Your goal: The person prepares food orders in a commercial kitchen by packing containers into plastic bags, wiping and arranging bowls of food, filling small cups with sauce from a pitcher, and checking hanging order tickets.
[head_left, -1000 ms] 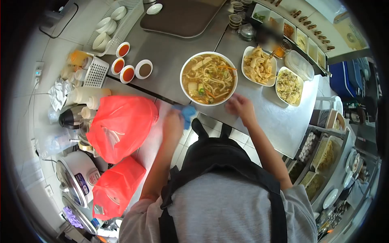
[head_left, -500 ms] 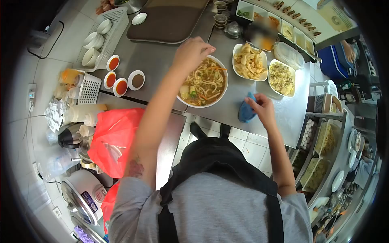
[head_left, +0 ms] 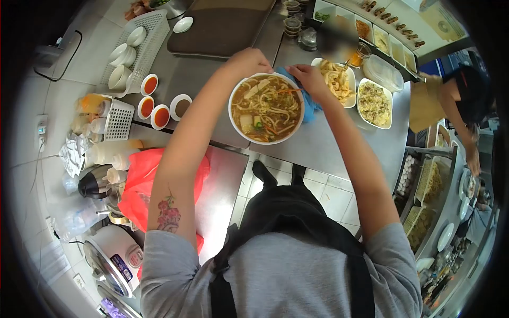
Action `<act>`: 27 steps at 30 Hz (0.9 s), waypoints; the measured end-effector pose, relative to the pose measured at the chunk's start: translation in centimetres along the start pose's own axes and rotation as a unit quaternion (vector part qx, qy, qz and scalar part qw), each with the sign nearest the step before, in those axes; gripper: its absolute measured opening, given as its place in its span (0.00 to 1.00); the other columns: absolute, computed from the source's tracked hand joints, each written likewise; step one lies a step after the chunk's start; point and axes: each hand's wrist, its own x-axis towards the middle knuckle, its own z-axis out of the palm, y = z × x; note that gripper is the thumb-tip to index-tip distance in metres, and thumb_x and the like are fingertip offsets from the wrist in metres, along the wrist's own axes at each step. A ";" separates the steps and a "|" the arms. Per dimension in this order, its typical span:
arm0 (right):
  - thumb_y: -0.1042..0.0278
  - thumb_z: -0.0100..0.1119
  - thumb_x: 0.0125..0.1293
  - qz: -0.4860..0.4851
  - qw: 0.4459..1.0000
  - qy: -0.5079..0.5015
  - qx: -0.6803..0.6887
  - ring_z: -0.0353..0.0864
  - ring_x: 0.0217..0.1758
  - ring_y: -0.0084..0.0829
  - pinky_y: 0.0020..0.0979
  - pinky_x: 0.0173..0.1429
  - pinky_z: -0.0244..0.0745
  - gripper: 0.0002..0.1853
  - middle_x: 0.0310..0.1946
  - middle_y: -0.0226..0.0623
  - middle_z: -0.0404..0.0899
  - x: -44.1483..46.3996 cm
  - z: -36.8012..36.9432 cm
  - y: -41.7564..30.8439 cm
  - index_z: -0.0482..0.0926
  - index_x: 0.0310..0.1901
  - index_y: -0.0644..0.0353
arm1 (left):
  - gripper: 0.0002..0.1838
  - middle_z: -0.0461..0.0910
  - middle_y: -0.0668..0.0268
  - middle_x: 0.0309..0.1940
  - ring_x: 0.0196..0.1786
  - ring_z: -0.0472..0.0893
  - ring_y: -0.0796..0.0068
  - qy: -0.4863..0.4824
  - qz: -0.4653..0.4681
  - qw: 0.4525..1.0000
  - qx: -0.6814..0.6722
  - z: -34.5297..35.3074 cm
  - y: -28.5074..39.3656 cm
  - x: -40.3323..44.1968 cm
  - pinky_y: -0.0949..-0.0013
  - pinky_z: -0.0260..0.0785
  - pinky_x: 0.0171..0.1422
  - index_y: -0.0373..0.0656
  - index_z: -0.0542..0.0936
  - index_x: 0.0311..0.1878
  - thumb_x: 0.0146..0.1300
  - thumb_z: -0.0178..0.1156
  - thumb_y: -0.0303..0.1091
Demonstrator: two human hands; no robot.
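Observation:
A large white bowl of noodle soup [head_left: 266,114] with carrot shreds and greens stands on the steel table in front of me. My left hand [head_left: 251,63] is at its far rim, fingers curled together; whatever they hold is hidden. At the bowl's far right side, my right hand [head_left: 308,80] pinches a blue cloth [head_left: 309,108], which lies along the outside of the bowl and is partly hidden by my hand. Just beyond that hand is a square white bowl of fried strips [head_left: 339,85], and right of it a bowl of pale chopped food [head_left: 374,103].
Small sauce cups [head_left: 149,85] and a white basket with bowls [head_left: 139,53] are on the left. A brown tray [head_left: 217,29] lies at the back. A red plastic bag [head_left: 139,185] sits at the lower left. Another person [head_left: 458,100] leans in at the right, beside food containers [head_left: 433,180].
My right hand has carried the blue cloth up and left from the table to the bowl's side. My left hand stays near the far rim. Another person has come into view at the right.

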 end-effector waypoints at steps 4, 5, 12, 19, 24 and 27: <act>0.60 0.68 0.57 -0.065 0.994 -0.061 -0.065 0.74 0.28 0.17 0.21 0.34 0.70 0.15 0.28 0.30 0.82 2.5 -0.4 0.1 0.85 0.38 0.64 | 0.11 0.83 0.58 0.30 0.35 0.82 0.60 0.050 0.017 0.998 0.045 0.0 1.2 -1.0 0.61 0.73 0.43 0.47 0.86 0.35 0.54 0.62 0.41; 0.61 0.71 0.53 -0.070 0.994 -0.057 -0.068 0.75 0.26 0.18 0.22 0.32 0.70 0.15 0.25 0.29 0.82 2.9 -0.6 0.1 0.85 0.35 0.65 | 0.10 0.83 0.59 0.29 0.35 0.82 0.59 0.059 0.015 0.997 0.054 0.2 1.0 -0.9 0.60 0.73 0.43 0.49 0.87 0.34 0.54 0.63 0.43; 0.64 0.72 0.50 -0.127 0.961 0.016 -0.245 0.78 0.25 0.19 0.24 0.30 0.73 0.12 0.23 0.36 0.83 -1.6 -1.6 -2.1 0.83 0.27 0.65 | 0.10 0.83 0.60 0.29 0.36 0.81 0.59 0.131 0.035 0.984 0.112 1.5 1.2 -1.6 0.58 0.72 0.42 0.50 0.86 0.32 0.56 0.62 0.43; 0.63 0.70 0.45 -0.118 0.968 0.114 -0.188 0.81 0.24 0.31 0.32 0.33 0.75 0.12 0.19 0.39 0.80 -7.0 -1.0 2.7 0.81 0.24 0.63 | 0.10 0.83 0.62 0.33 0.39 0.81 0.59 0.149 -0.008 0.982 0.116 1.9 2.7 -2.9 0.58 0.72 0.45 0.49 0.85 0.35 0.57 0.59 0.41; 0.65 0.68 0.52 -0.052 0.977 0.136 -0.154 0.81 0.21 0.23 0.25 0.27 0.75 0.12 0.21 0.36 0.81 -10.5 0.1 2.9 0.79 0.25 0.66 | 0.11 0.82 0.60 0.33 0.39 0.81 0.56 0.183 -0.055 0.974 0.119 2.3 2.8 -4.7 0.57 0.72 0.44 0.48 0.84 0.37 0.59 0.57 0.42; 0.65 0.68 0.53 -0.031 0.977 0.137 -0.161 0.82 0.21 0.24 0.25 0.27 0.75 0.12 0.22 0.37 0.82 -11.5 0.4 3.4 0.78 0.26 0.66 | 0.12 0.82 0.59 0.31 0.38 0.81 0.55 0.201 -0.108 0.969 0.091 2.7 2.8 -5.9 0.56 0.72 0.43 0.46 0.82 0.37 0.60 0.57 0.43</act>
